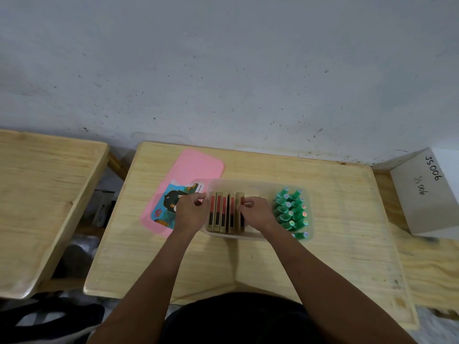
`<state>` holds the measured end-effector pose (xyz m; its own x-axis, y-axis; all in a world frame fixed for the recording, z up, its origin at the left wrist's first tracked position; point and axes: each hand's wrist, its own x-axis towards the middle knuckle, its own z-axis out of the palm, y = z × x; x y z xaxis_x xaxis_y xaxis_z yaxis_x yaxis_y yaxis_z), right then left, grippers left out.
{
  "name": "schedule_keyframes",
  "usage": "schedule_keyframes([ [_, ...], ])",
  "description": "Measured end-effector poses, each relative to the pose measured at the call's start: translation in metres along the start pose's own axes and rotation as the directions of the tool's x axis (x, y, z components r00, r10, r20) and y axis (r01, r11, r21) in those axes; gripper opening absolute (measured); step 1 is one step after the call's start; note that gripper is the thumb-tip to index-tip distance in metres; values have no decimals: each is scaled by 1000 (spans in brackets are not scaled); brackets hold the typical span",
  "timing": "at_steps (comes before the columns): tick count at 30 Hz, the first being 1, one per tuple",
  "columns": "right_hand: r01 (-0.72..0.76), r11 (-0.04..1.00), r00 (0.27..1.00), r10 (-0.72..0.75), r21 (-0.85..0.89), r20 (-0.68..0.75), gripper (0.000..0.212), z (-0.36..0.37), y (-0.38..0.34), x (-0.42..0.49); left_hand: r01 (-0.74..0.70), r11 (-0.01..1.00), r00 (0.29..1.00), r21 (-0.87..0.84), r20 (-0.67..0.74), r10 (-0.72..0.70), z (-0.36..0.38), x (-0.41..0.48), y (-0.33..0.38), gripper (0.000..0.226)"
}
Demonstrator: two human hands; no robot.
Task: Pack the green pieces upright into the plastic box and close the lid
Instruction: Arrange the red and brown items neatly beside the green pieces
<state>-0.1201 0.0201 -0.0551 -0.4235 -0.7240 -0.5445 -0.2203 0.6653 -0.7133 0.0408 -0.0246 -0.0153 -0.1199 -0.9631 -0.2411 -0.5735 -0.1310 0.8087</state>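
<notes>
Fingers (243,206) of left hand (190,211) and right hand (257,216) grip tan cases (224,213) in the box (258,184); green pieces (289,212) stand inside, lid (198,165) not yet on.

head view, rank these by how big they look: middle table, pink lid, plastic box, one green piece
1. middle table
2. plastic box and pink lid: they look about alike, so unranked
3. green piece, smallest

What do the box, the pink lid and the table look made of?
Box: translucent plastic, since contents show through its wall. Pink lid: likely smooth plastic, even matt colour, printed label. Table: pale wood, visible grain, seemingly unvarnished.
</notes>
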Motion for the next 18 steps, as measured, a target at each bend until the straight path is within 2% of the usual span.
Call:
schedule_keyframes([
  [5, -7, 997, 998, 2, -71, -68, 24, 7, 4, 2, -3, 1000, 1000, 5, -2, 3, 0, 0, 0, 28],
  [8, 18, 994, 999, -22, -104, -32, 26, 10, 1, -1, -1, 1000, 1000, 10, -8, 1, 1, 0, 0, 28],
  [11, 28, 998, 1000, -28, -63, 11, 30, 7, 0, -3, -8, 1000, 1000, 17, -12, 8, 1, 1, -1, 26],
  [15, 5, 999, 994, -1, -38, 110, 44, 4, 6, -2, 13, 1000, 1000, 2, -13, -13, 2, 3, -4, 28],
  [18, 0, 999, 994, 5, -51, 108, 47, 7, 9, 0, 12, 1000, 1000, 22, -10, -12, 3, 4, -5, 28],
])
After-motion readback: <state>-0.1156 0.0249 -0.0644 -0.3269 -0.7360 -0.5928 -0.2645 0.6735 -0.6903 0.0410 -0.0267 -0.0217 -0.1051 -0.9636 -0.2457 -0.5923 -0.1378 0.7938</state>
